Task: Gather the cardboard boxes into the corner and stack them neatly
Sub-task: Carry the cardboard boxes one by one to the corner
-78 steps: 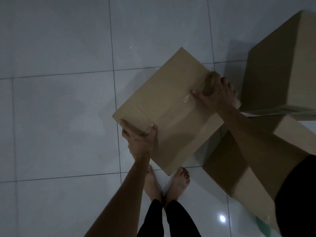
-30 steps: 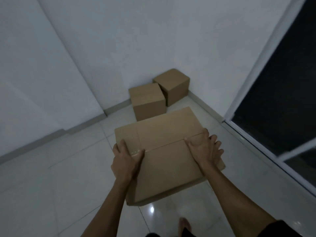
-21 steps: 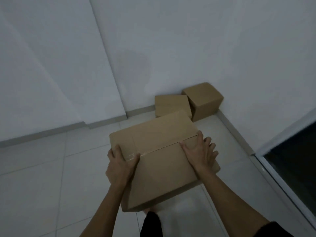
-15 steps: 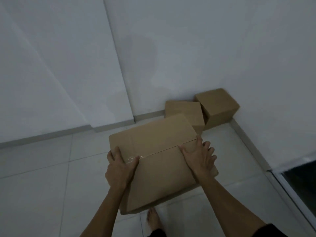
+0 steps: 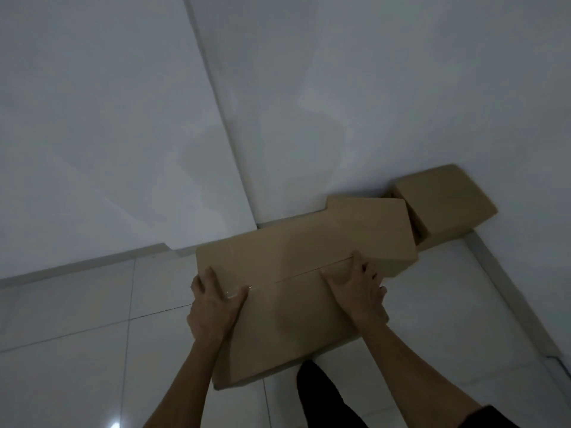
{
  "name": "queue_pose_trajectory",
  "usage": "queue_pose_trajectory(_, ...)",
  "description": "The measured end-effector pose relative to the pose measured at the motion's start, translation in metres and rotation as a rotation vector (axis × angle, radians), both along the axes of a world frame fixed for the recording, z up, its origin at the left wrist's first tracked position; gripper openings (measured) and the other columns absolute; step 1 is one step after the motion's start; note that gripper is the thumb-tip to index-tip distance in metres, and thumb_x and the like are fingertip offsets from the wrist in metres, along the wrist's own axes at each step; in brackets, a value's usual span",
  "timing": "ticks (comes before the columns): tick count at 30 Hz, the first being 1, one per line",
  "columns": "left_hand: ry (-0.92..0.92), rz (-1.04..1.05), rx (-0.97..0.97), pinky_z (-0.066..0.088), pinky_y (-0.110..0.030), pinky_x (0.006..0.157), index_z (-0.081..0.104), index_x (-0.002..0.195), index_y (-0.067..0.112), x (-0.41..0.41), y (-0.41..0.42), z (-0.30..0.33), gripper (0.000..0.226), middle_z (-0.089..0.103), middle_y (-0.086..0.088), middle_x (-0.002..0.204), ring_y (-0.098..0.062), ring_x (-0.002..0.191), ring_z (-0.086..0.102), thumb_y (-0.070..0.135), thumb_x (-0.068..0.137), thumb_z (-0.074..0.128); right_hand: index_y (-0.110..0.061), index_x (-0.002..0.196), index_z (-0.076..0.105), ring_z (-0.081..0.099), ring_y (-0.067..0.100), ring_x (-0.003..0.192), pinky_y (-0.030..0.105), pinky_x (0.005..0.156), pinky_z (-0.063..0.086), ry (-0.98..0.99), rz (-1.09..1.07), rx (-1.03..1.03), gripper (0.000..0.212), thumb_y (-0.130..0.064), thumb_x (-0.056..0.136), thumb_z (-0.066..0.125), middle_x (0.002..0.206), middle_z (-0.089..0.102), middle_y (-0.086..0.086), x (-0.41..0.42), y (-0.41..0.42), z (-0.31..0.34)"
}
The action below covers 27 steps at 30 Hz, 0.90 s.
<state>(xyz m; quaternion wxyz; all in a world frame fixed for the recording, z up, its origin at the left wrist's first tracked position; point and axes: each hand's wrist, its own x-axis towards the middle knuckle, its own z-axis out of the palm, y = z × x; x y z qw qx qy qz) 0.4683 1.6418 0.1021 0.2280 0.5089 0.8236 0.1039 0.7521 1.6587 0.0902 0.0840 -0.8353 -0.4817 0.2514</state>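
Observation:
I carry a large taped cardboard box (image 5: 287, 307) in front of me, above the floor. My left hand (image 5: 213, 304) grips its left edge by the tape seam. My right hand (image 5: 358, 291) grips its right edge. Beyond it two smaller cardboard boxes rest on the floor against the wall: a middle box (image 5: 374, 230), partly hidden by the carried one, and a far box (image 5: 445, 202) in the corner at the right.
White walls meet at a jutting pillar edge (image 5: 222, 118) straight ahead. Glossy white floor tiles (image 5: 77, 335) spread to the left. A skirting strip (image 5: 509, 288) runs along the right wall. My dark trouser leg (image 5: 324, 393) shows below the box.
I have walked closer to the corner with the box held in both hands. The two floor boxes appear larger and nearer, and the dark window has left the view.

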Motion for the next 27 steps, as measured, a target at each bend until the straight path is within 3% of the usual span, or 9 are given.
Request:
queue_pose_trajectory(11, -0.019, -0.047, -0.078, 0.049, -0.052, 0.09, 0.009, 0.147, 0.029, -0.005, 0.174, -0.177, 0.093, 0.017, -0.002, 0.156, -0.04, 0.113, 0.058, 0.068, 0.079, 0.059, -0.029, 0.152, 0.013, 0.039, 0.042, 0.125, 0.054, 0.097, 0.042, 0.022, -0.006, -0.134, 0.103, -0.084, 0.074, 0.051, 0.14, 0.037, 0.016, 0.002, 0.157, -0.186)
queue_pose_trajectory(18, -0.067, -0.074, -0.112, 0.047, -0.053, 0.092, 0.007, 0.151, 0.026, -0.01, 0.243, -0.318, 0.098, 0.013, 0.0, 0.157, -0.038, 0.119, 0.055, 0.068, 0.08, 0.06, -0.028, 0.154, 0.008, 0.038, 0.045, 0.128, 0.056, 0.102, 0.041, 0.033, 0.03, -0.156, 0.106, -0.081, 0.075, 0.053, 0.147, 0.032, 0.018, 0.007, 0.234, -0.317)
queue_pose_trajectory(27, -0.178, -0.174, -0.211, 0.044, -0.059, 0.099, -0.009, 0.153, 0.028, -0.02, 0.275, -0.396, 0.116, -0.005, 0.002, 0.159, -0.041, 0.132, 0.042, 0.065, 0.075, 0.068, -0.026, 0.154, 0.009, 0.041, 0.04, 0.126, 0.05, 0.101, 0.044, -0.065, 0.061, -0.203, 0.104, -0.074, 0.077, 0.06, 0.147, 0.031, 0.019, 0.002, 0.251, -0.383)
